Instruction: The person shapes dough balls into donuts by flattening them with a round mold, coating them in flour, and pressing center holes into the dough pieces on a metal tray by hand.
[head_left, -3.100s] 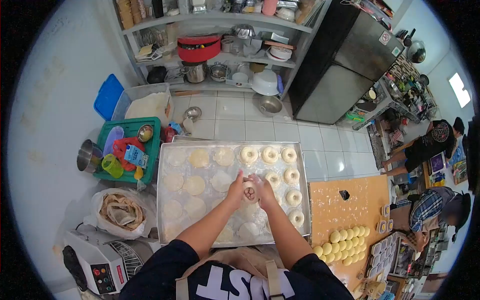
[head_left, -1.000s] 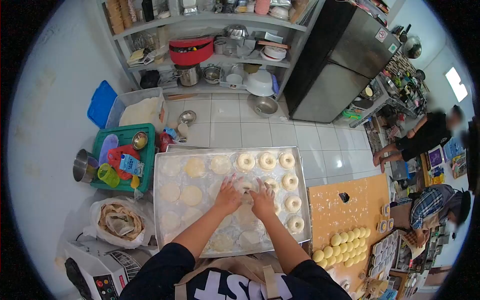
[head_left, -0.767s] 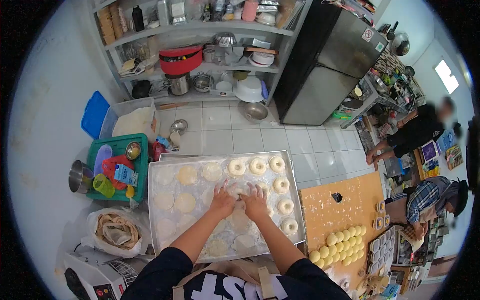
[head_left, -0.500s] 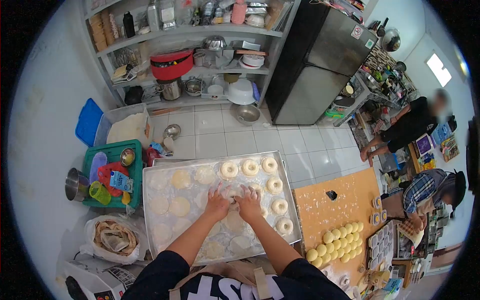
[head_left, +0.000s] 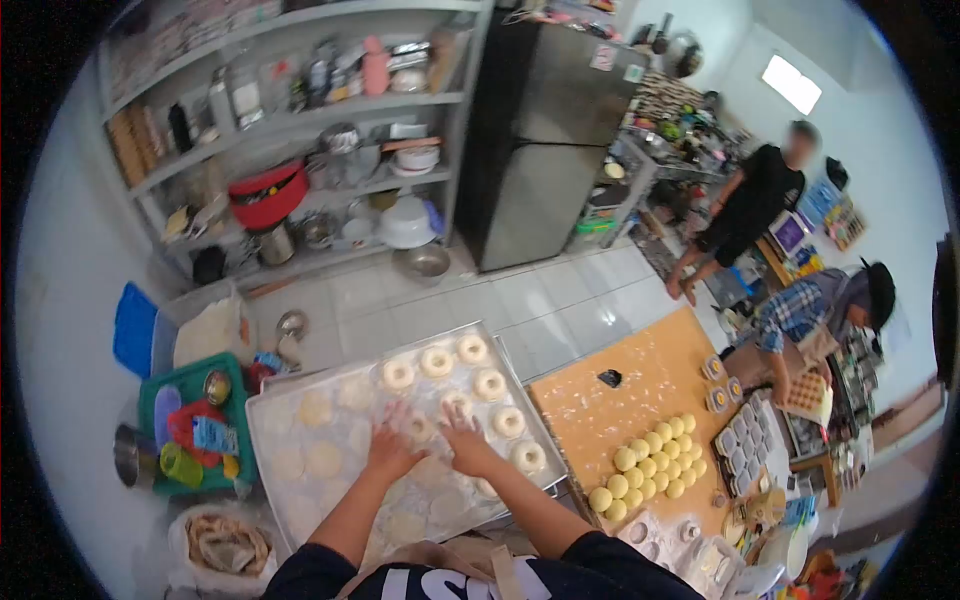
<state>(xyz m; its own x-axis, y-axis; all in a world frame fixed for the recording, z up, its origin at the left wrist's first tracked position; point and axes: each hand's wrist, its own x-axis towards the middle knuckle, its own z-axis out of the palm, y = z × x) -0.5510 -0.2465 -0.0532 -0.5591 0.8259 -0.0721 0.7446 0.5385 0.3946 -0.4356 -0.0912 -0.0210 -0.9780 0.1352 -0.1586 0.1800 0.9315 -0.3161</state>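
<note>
- Left hand [head_left: 396,452], right hand [head_left: 468,448]: fingers splayed wide, grasping nothing; pale dough ring [head_left: 419,430] between them.
- Floury metal tray [head_left: 265,428]: plump rings [head_left: 509,414] near right edge, flat discs [head_left: 324,459] toward left.

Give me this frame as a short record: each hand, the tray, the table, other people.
Left hand: open, spread, beside a dough ring; contact unclear
Right hand: open, spread, on that ring's other side; contact unclear
Metal tray: flat dough discs at left, more rings toward the right
Wooden table: rows of dough balls
Others: person in black standing; person in plaid beside the table
</note>
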